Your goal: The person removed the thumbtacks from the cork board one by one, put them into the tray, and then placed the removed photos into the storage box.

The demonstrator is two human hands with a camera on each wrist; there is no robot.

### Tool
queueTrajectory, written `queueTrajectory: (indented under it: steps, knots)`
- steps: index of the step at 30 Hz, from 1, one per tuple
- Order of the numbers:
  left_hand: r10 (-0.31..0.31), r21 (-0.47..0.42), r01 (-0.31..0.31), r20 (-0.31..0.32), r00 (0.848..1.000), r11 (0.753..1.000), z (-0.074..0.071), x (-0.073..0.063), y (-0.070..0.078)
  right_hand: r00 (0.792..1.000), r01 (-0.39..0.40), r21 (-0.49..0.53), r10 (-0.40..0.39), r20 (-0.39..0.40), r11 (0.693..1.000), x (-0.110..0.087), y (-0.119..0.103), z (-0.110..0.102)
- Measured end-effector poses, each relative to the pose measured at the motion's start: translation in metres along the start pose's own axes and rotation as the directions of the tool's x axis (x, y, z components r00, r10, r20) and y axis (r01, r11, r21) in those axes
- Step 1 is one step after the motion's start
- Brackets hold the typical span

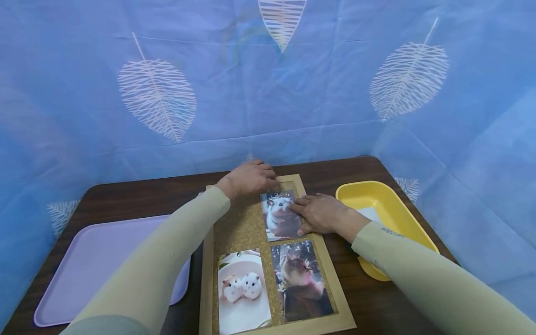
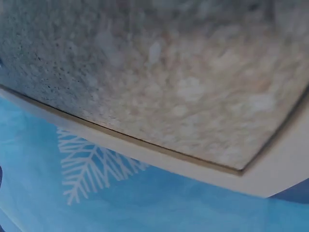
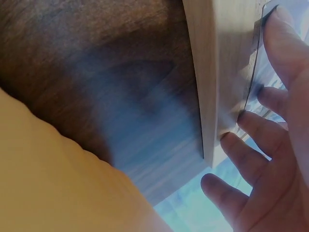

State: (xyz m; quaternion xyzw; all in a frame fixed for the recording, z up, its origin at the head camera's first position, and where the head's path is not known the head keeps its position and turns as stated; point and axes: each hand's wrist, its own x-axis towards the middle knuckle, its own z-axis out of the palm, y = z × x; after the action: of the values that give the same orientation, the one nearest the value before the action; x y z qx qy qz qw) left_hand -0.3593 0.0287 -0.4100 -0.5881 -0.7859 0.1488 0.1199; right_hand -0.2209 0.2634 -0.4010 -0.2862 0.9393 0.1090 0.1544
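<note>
A cork board (image 1: 239, 218) with a light wooden frame lies on the table under both hands. My right hand (image 1: 320, 213) rests with spread fingers on the right side of a photo of a white hamster-like animal (image 1: 277, 218). In the right wrist view its thumb (image 3: 285, 46) is at the photo's edge beside the frame (image 3: 227, 72). My left hand (image 1: 254, 177) is over the top of the board, fingertips bent down just above that photo's upper edge; what they may hold is hidden. Two more photos are below: two hamsters (image 1: 247, 307) and a brown animal (image 1: 303, 284).
A lilac tray (image 1: 104, 251) lies left of the board, partly behind my left sleeve. On the right stands a yellow tub (image 1: 402, 223) with something white (image 1: 369, 214) in it. A blue curtain with white leaves (image 1: 251, 93) hangs behind the dark table (image 1: 335, 174).
</note>
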Motion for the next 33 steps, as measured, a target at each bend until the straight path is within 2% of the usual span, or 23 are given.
queueTrajectory:
  steps: [5, 16, 21, 29, 33]
  knots:
    - [0.057, 0.074, -0.06, 0.054, 0.997, 0.995, -0.001, 0.006, -0.001, 1.0, 0.011, 0.01, -0.011, 0.004, 1.0, 0.002, -0.003, -0.001]
    - [0.087, 0.148, -0.106, 0.129, 0.988, 0.983, 0.0, 0.01, 0.0, 1.0, 0.001, 0.011, -0.001, 0.018, 1.0, 0.006, -0.005, -0.002]
    - [0.111, 0.195, -0.136, 0.135, 0.985, 0.971, 0.001, 0.012, 0.002, 1.0, 0.001, 0.019, -0.001, 0.023, 1.0, 0.006, -0.004, -0.001]
    - [0.135, 0.176, -0.151, 0.099, 0.986, 0.973, 0.005, 0.019, 0.003, 1.0, -0.008, 0.03, 0.008, 0.03, 1.0, 0.003, 0.0, 0.001]
    - [0.152, 0.197, -0.169, 0.094, 0.984, 0.966, 0.006, 0.024, 0.004, 1.0, -0.01, 0.032, 0.01, 0.027, 0.999, 0.002, 0.002, 0.003]
